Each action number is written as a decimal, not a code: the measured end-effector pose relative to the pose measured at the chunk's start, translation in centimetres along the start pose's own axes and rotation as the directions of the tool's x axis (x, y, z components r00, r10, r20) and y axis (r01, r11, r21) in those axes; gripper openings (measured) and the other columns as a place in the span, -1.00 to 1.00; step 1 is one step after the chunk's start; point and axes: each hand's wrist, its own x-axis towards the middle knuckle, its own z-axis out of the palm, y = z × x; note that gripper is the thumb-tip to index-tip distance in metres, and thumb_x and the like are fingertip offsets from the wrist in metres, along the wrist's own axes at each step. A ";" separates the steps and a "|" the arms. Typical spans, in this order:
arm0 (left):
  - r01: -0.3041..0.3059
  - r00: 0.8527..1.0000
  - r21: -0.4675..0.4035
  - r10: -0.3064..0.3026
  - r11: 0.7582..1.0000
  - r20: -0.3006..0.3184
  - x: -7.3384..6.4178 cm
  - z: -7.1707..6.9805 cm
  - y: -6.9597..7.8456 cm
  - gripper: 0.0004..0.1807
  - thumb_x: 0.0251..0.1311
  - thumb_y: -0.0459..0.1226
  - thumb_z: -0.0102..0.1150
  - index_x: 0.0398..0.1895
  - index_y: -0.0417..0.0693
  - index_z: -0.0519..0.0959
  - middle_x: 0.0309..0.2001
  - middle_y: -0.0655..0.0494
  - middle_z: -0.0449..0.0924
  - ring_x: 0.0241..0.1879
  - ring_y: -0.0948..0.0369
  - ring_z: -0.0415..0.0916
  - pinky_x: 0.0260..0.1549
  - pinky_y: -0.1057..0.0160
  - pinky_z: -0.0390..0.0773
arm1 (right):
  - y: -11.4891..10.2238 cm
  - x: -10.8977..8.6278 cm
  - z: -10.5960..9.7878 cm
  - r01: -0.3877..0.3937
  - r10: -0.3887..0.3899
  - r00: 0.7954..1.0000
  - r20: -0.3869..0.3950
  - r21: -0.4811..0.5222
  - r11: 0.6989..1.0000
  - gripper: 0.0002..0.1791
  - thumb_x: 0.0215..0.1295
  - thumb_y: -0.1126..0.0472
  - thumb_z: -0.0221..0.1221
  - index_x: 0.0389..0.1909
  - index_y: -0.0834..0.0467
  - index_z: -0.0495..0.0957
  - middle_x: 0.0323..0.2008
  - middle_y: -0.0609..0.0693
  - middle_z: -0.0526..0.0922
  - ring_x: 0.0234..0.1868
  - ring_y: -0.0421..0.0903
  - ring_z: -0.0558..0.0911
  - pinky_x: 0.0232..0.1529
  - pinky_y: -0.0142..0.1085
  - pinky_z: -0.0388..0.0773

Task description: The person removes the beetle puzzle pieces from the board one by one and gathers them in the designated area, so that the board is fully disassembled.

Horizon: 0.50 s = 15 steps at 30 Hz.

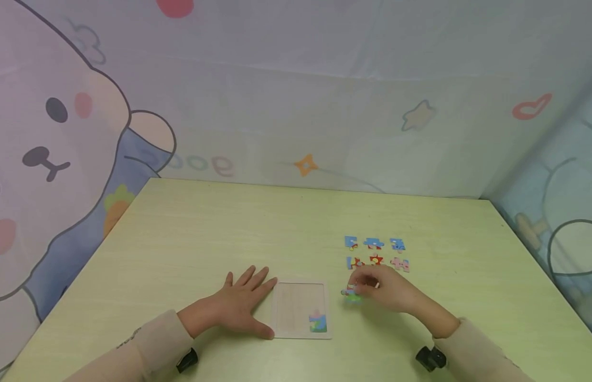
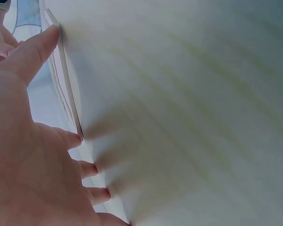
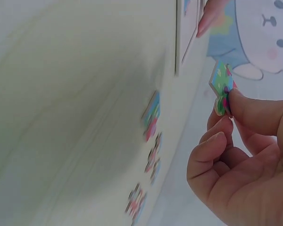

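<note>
My left hand lies with fingers spread, thumb and forefinger touching the left edge of a pale wooden puzzle tray. In the tray's lower right corner sits a puzzle piece in pink, blue and green. To the right of the tray, my right hand pinches a green and blue puzzle piece between thumb and fingers, held above the table. Another colourful puzzle piece lies on the table near that hand in the right wrist view.
Beyond the right hand, several loose puzzle pieces lie in two rows, among them a blue one and a pink one. The pale yellow table meets a printed cloth backdrop at its far edge.
</note>
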 end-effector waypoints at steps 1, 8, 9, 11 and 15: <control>0.000 1.000 0.000 0.000 1.000 0.000 0.0 0.0 0.0 0.15 -0.03 0.33 0.22 0.53 -0.02 0.00 0.54 -0.10 -0.22 0.50 -0.15 -0.36 0.24 -0.46 -0.27 | 0.2 -0.1 -0.2 -0.005 0.005 1.000 -0.007 -0.009 1.000 -0.96 0.29 0.31 0.20 -0.30 0.12 0.61 -0.44 -0.16 0.54 -0.38 -0.29 0.43 -0.29 -0.39 0.44; 0.002 1.000 0.006 -0.002 1.000 0.000 0.0 0.0 0.0 0.15 -0.03 0.34 0.21 0.53 -0.01 0.00 0.54 -0.10 -0.22 0.50 -0.15 -0.35 0.24 -0.46 -0.26 | 2.0 -1.0 -1.6 -0.036 0.033 0.999 -0.040 -0.074 0.997 -0.95 0.29 0.31 0.20 -0.27 0.19 0.60 -0.43 -0.14 0.52 -0.36 -0.28 0.42 -0.27 -0.38 0.42; 0.003 1.000 0.006 -0.003 1.000 0.000 0.0 0.0 0.0 0.15 -0.03 0.34 0.21 0.53 -0.01 0.00 0.54 -0.10 -0.22 0.50 -0.15 -0.35 0.24 -0.46 -0.26 | 2.2 -1.1 -1.8 -0.041 0.038 0.998 -0.044 -0.076 0.996 -0.95 0.29 0.31 0.20 -0.27 0.19 0.60 -0.43 -0.14 0.52 -0.36 -0.27 0.42 -0.27 -0.37 0.43; 0.005 1.000 0.007 -0.005 1.000 -0.001 0.1 0.1 -0.1 0.15 -0.03 0.34 0.21 0.53 0.00 0.00 0.55 -0.09 -0.22 0.51 -0.14 -0.35 0.24 -0.46 -0.26 | 2.8 -1.3 -2.1 -0.063 0.059 0.997 -0.048 -0.076 0.995 -0.96 0.28 0.32 0.20 -0.27 0.18 0.60 -0.42 -0.13 0.52 -0.34 -0.25 0.43 -0.26 -0.37 0.44; 0.005 1.000 0.010 -0.005 1.000 -0.004 0.1 0.2 -0.1 0.15 -0.04 0.35 0.21 0.53 0.00 0.00 0.55 -0.08 -0.22 0.51 -0.14 -0.35 0.24 -0.46 -0.25 | 3.7 -1.5 -2.5 -0.102 0.099 0.994 -0.055 -0.050 0.994 -0.96 0.29 0.32 0.20 -0.28 0.18 0.60 -0.39 -0.09 0.53 -0.32 -0.21 0.43 -0.26 -0.37 0.44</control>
